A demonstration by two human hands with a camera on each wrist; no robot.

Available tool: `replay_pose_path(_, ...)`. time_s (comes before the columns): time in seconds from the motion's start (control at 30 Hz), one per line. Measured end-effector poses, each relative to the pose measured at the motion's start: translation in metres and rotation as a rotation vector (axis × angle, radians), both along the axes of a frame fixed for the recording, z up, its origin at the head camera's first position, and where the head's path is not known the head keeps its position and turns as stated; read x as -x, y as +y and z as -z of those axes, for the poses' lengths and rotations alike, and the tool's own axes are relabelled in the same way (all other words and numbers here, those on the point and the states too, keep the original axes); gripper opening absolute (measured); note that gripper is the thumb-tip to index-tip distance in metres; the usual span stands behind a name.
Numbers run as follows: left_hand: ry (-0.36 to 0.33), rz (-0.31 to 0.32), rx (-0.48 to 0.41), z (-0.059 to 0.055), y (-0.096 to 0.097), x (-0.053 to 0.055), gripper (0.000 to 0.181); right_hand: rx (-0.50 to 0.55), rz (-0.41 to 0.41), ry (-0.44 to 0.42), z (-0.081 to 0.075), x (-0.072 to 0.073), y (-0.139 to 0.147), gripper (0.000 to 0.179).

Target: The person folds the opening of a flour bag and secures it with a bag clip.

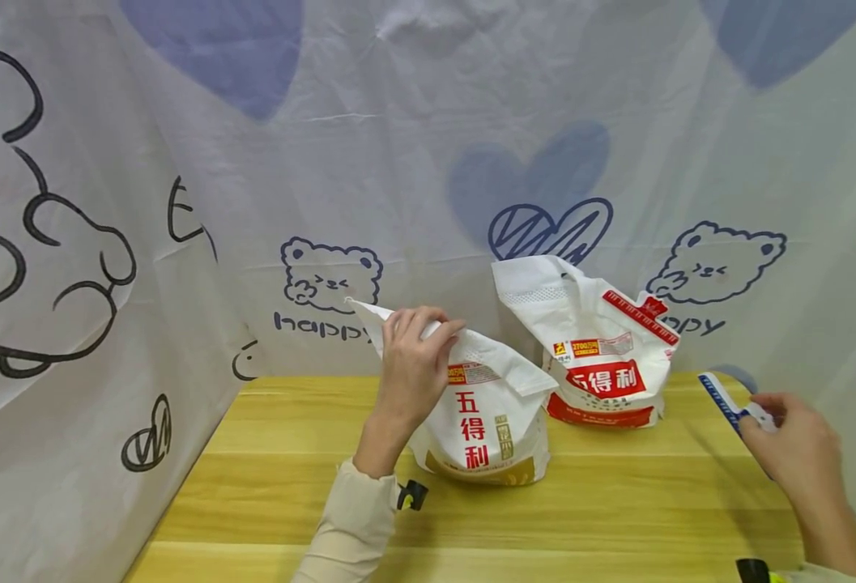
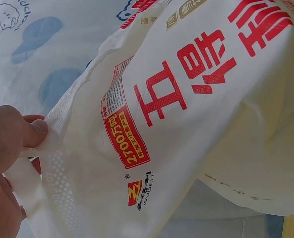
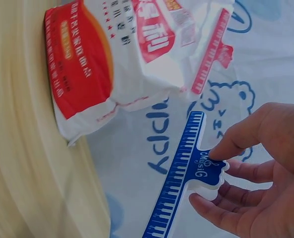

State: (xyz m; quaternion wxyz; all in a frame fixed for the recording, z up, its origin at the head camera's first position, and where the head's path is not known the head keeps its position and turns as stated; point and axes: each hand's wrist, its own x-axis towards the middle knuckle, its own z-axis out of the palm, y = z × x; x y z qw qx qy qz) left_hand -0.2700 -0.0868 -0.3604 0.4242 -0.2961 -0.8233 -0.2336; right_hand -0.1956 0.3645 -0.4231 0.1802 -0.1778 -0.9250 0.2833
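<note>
In the head view my left hand (image 1: 415, 368) grips the folded top edge of a white flour bag (image 1: 474, 429) with red lettering, which stands on the table. The left wrist view shows thumb and fingers pinching the bag's dotted upper strip (image 2: 57, 183). Off to the right, my right hand (image 1: 799, 445) holds a long blue sealing clip (image 3: 179, 171) with a piano-key pattern, thumb and fingers on its handle. A second flour bag (image 1: 610, 364), with red panels, stands behind and right of the first. A red clip (image 1: 640, 317) of similar shape grips its top right corner.
The yellow wood-grain table (image 1: 267, 486) runs beneath both bags. A pale cloth (image 1: 413, 186) printed with bears and hearts hangs close behind them and along the sides.
</note>
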Motion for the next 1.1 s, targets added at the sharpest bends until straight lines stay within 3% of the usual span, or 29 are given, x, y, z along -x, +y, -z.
replay_pose_path(0.23, 0.0, 0.0, -0.006, -0.002, -0.003, -0.002, 0.02, 0.037, 0.035, 0.021, -0.012, -0.002, -0.02, 0.046)
replay_pose_path(0.47, -0.002, -0.003, -0.015, -0.004, -0.004, -0.002, 0.02, 0.018, -0.017, 0.095, -0.018, -0.003, -0.036, 0.044)
replay_pose_path(0.9, -0.026, -0.011, 0.016, -0.004, -0.004, -0.004, 0.02, 0.083, -0.043, 0.144, -0.019, -0.007, -0.059, 0.04)
replay_pose_path(1.1, -0.019, -0.009, 0.021, -0.003, -0.004, -0.004, 0.021, 0.046, -0.067, 0.19, -0.021, -0.005, -0.068, 0.033)
